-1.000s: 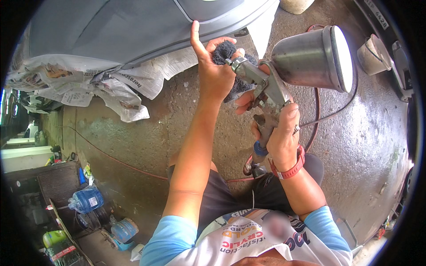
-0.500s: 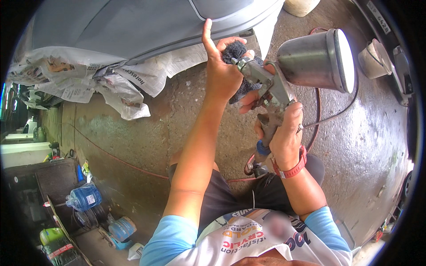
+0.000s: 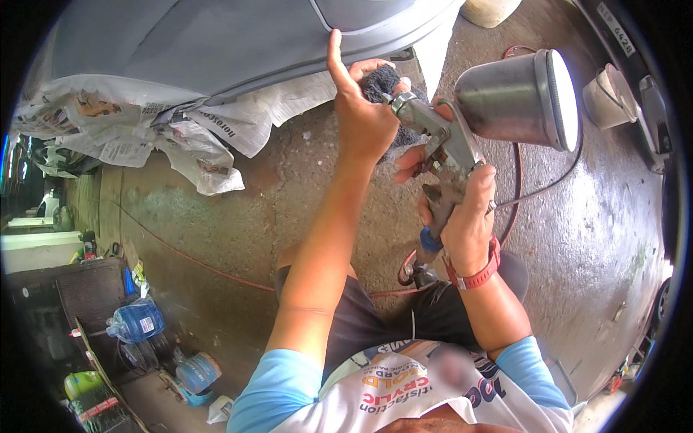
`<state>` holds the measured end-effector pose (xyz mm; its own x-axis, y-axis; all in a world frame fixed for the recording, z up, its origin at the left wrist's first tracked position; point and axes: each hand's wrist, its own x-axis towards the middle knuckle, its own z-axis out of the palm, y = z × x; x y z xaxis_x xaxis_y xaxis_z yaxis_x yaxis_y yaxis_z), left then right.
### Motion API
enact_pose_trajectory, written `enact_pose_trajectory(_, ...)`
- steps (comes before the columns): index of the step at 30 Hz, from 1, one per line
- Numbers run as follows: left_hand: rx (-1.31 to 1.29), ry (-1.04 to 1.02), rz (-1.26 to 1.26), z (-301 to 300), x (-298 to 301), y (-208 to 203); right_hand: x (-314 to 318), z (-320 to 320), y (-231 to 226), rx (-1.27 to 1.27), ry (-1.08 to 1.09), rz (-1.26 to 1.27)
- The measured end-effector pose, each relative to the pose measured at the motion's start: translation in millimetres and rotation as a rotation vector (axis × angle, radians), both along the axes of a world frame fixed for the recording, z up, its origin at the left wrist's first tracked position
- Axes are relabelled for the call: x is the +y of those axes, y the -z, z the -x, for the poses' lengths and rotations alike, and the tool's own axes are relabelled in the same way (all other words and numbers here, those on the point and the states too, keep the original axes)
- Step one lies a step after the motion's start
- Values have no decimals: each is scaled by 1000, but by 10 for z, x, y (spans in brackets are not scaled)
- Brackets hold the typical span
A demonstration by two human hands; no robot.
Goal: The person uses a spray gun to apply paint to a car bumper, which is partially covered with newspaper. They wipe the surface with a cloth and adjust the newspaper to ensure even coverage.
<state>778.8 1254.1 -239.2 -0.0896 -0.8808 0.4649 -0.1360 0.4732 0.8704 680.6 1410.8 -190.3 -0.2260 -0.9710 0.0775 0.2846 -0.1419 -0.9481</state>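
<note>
My right hand is closed round the handle of a metal spray gun, its fingers near the trigger. A large silver paint cup tilts off the gun to the right. Bunched in my left hand is a dark fuzzy cloth, held against the gun's nozzle end. The left index finger points up and overlaps the edge of a grey car panel; I cannot tell whether it touches. Part of the cloth is hidden behind the left hand and the gun.
Newspaper masking hangs below the panel. A red hose crosses the concrete floor, and another length loops right of the gun. A pale bucket stands at the right by a dark bumper. Blue bottles sit at lower left.
The spray gun and both hands have shifted slightly right. Less of the dark cloth shows below the nozzle. Both grips stay as they were.
</note>
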Motion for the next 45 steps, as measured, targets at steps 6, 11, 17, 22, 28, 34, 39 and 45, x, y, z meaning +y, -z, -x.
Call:
enact_pose_trajectory(6,-111,-58,65,-2,-59,26,-6,59,6,-6,12,11)
enact_pose_trajectory(11,-138,-46,32,4,-23,6,-4,67,-3,-11,-4,5)
enact_pose_trajectory(17,-136,7,75,88,11,55,19,86,-1,-4,-10,30)
enact_pose_trajectory(22,-39,-70,97,60,-66,34,54,95,-40,-18,6,17)
enact_pose_trajectory(28,-59,-53,61,-38,-115,11,60,112,-32,-18,6,11)
enact_pose_trajectory(34,-44,29,-41,-14,-16,-40,51,95,-16,-20,-2,12)
enact_pose_trajectory(39,8,-21,53,46,-36,94,46,69,-16,-28,-18,41)
enact_pose_trajectory(45,64,-12,11,32,-41,-68,60,102,-12,-43,5,15)
